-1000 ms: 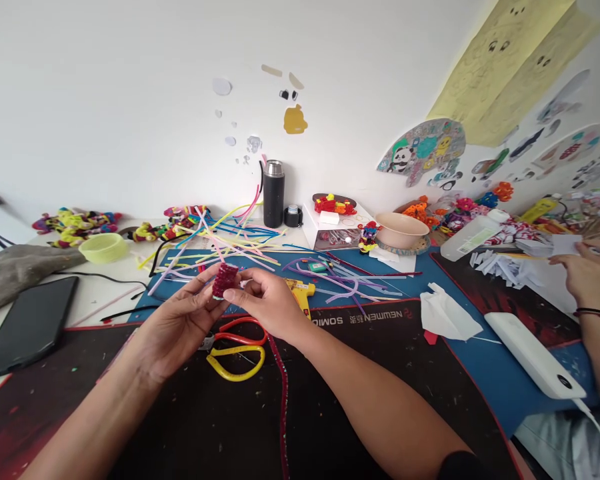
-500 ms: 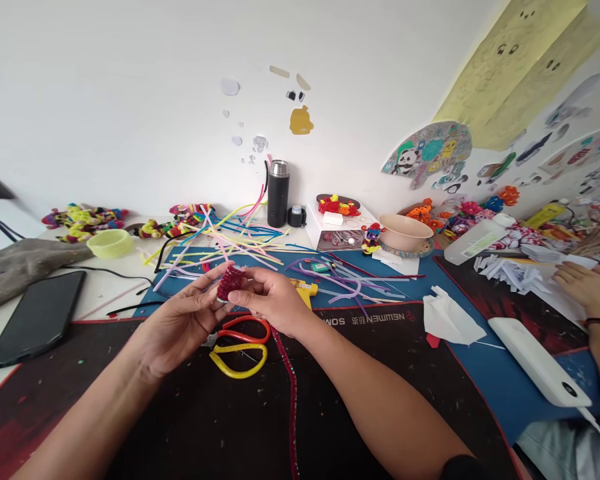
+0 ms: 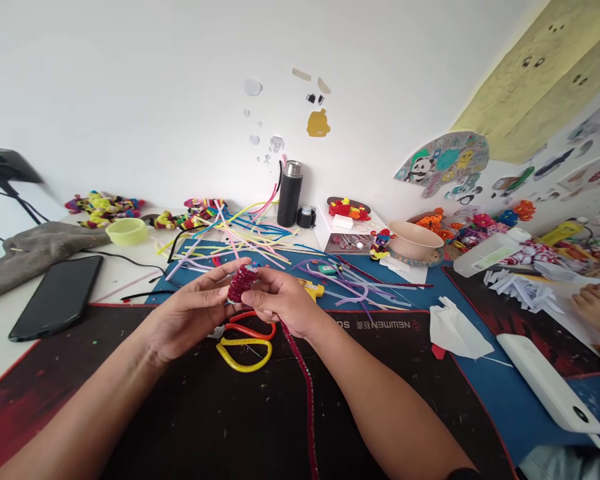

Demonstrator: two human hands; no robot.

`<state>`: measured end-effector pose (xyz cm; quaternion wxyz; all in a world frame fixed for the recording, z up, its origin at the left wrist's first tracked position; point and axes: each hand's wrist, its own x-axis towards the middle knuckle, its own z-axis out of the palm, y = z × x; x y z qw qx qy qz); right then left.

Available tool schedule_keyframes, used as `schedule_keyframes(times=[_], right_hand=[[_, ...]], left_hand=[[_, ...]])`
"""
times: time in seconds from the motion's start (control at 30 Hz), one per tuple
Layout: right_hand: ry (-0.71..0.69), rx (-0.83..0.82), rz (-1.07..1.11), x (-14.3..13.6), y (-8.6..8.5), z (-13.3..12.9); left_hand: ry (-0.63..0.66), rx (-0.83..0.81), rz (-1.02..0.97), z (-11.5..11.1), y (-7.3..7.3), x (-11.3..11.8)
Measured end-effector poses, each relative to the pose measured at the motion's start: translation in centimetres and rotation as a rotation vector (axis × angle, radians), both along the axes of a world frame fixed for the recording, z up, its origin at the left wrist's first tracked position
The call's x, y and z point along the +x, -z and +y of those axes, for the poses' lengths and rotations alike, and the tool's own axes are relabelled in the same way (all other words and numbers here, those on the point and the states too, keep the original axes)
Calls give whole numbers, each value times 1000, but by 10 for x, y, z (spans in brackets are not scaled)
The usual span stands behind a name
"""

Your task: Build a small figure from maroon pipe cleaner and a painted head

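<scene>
Between both my hands is a small dark-red coil of glittery pipe cleaner (image 3: 239, 283), with a bit of blue showing at its top. The fingers and thumb of my left hand (image 3: 195, 307) close on its left side. My right hand (image 3: 283, 300) pinches its right side, thumb across the front. From under my right hand a long dark-red pipe cleaner tail (image 3: 307, 387) hangs toward the near edge. Just below my hands lie scissors with red and yellow handles (image 3: 245, 357) on the black mat (image 3: 205, 413). A yellow glue gun (image 3: 313, 289) is partly hidden behind my right hand.
Loose pipe cleaners (image 3: 260, 233) spread behind my hands, near a black flask (image 3: 290, 193). A phone (image 3: 57, 297) lies at left. Toward the right are a pink bowl (image 3: 415, 240), white tissue (image 3: 457, 327), a white power bank (image 3: 547, 380) and another person's hand (image 3: 597, 310).
The camera view has swung slightly left, so the scene shifts right. Both hands keep hold of the coil, which appears turned a little, with more blue showing at its top.
</scene>
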<state>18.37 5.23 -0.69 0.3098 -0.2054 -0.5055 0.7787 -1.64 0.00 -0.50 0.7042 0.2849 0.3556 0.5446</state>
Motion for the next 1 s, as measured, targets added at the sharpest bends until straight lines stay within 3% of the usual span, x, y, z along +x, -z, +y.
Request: schedule_keyframes(times=[1.0], right_hand=[[-131, -157, 124, 3, 11, -3]], left_hand=[[92, 72, -144, -2, 1, 9]])
